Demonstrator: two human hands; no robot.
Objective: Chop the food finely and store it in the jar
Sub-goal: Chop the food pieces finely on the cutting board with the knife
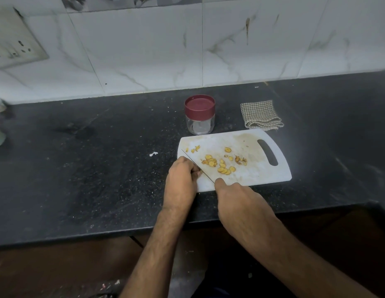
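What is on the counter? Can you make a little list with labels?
board: white cutting board on the black counter
food: yellow slices scattered on the board
knife: blade lying across the board's left end
left hand: holds a small piece by the blade
right hand: grips the knife's handle end
jar: behind the board, red lid on, looks empty
cloth: folded, right of the jar

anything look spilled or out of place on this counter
A small white scrap lies on the black counter, left of the cutting board. The board's top is stained yellowish-brown. The jar remains capped.
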